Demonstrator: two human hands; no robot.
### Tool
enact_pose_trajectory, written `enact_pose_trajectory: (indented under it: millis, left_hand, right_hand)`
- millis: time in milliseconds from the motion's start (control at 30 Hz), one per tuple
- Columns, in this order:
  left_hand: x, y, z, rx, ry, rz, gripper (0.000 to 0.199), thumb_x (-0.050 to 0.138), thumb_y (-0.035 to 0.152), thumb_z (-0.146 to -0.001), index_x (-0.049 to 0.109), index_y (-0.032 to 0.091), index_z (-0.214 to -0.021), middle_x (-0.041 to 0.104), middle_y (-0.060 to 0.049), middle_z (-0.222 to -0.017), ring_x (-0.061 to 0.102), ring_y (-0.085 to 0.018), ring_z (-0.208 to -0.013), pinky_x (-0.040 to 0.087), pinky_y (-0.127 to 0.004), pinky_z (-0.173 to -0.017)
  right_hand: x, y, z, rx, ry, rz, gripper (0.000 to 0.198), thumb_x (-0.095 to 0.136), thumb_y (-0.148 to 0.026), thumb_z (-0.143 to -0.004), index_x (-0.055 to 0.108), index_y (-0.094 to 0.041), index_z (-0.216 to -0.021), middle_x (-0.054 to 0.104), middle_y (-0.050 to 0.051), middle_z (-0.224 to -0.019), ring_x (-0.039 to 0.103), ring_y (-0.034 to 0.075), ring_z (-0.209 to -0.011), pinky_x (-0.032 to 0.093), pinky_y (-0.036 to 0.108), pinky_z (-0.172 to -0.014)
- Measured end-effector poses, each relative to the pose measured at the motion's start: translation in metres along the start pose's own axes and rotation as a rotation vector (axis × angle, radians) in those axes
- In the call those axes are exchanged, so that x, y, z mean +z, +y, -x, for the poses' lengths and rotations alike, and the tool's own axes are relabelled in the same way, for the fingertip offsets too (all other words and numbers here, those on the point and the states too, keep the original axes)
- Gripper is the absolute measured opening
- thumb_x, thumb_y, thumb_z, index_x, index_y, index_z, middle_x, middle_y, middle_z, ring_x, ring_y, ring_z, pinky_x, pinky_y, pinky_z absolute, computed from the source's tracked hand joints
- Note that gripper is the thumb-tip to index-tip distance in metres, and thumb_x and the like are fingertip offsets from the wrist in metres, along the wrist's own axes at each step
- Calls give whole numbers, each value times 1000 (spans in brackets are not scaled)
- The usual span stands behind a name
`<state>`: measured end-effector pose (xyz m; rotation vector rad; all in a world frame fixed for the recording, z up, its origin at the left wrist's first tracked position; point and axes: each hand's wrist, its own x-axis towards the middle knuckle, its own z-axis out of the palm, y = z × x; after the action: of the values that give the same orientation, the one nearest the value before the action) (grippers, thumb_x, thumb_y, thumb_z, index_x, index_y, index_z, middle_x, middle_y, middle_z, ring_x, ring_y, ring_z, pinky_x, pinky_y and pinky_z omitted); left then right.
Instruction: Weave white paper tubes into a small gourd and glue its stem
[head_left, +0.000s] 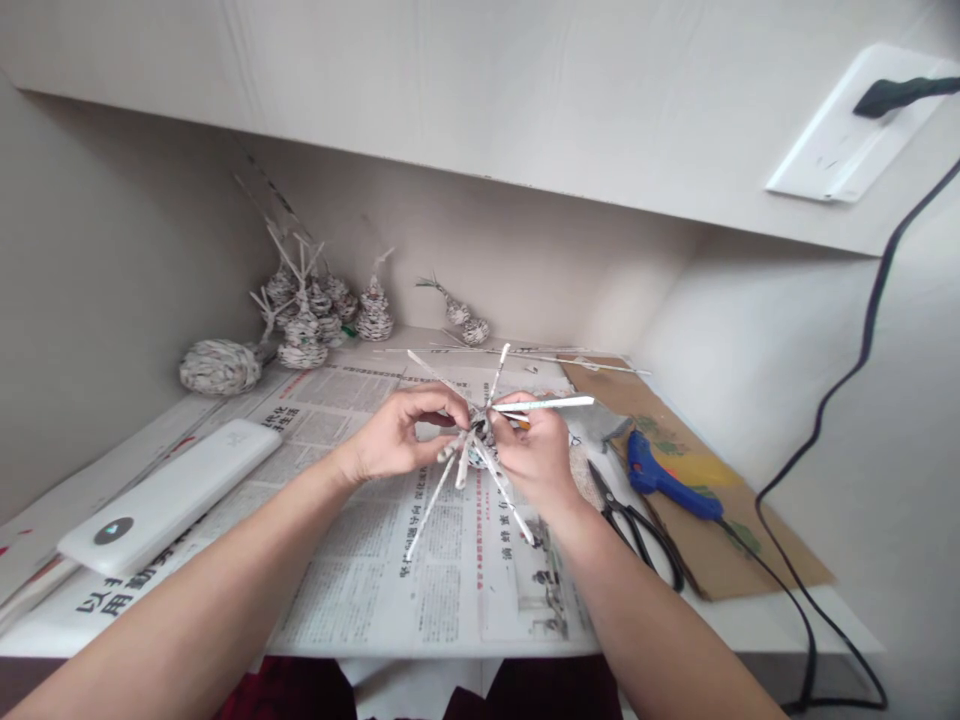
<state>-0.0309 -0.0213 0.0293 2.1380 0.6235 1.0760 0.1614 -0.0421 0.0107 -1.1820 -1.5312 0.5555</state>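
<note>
Between my hands is a small woven piece of rolled newspaper (pixel 480 455), with several paper strips sticking out around it like spokes. My left hand (pixel 416 430) pinches at its left side, thumb and fingertips closed by the base of the strips. From the right, my right hand (pixel 536 450) grips the piece, with one white strip (pixel 555 403) pointing right above the fingers. The fingertips of that hand are partly hidden behind the strips. Printed newspaper (pixel 367 570) lies on the table under both hands.
Several woven paper gourds (pixel 301 335) stand at the back left. A white box-like device (pixel 172 495) lies at left. To the right are black-handled scissors (pixel 637 525) and a blue glue gun (pixel 667 480) on cardboard (pixel 720 560), its black cord (pixel 840 385) hanging near the wall.
</note>
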Motion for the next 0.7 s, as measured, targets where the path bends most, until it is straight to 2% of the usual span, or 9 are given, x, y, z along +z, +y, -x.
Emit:
enact_pose_trajectory:
  millis: [100,233,433,533,700]
  left_hand:
    - [2,0,1,43,15,-59,19,72,28,-76,65,14,-87,65,-9,-96,64,-18,-87,54,-30,-79]
    - [7,-3,3,62,117,-177,14,70,26,-79,63,14,-84,66,-7,-87,63,-16,-80,53,-28,-77]
    - [10,-1,1,41,155,-162,18,64,26,-85,68,15,-98,70,-8,-94,67,-16,-84,54,-25,-75]
    - [11,0,1,44,184,-161,15,61,27,-87,70,15,-92,72,-7,-92,67,-17,-85,53,-27,-79]
    - [14,-6,4,-32,256,-237,17,52,27,-91,65,16,-88,69,-6,-85,66,-17,-79,51,-26,-74]
  right_hand:
    - [0,-1,0,-20,2,17,12,59,-30,-81,62,-19,-78,65,1,-67,60,14,-56,46,22,-54]
    - [-1,-4,2,-90,7,90,11,59,-29,-81,62,-19,-77,64,1,-65,60,15,-58,48,22,-55]
    - [0,-4,3,-52,-23,72,10,58,-28,-82,61,-19,-80,64,1,-67,61,14,-54,47,21,-51]
    - [2,-3,4,-92,-22,70,9,57,-27,-83,60,-19,-80,64,1,-70,62,14,-58,48,21,-53]
    - [6,0,5,-96,24,92,9,55,-27,-85,60,-20,-83,64,2,-73,62,14,-59,50,23,-55]
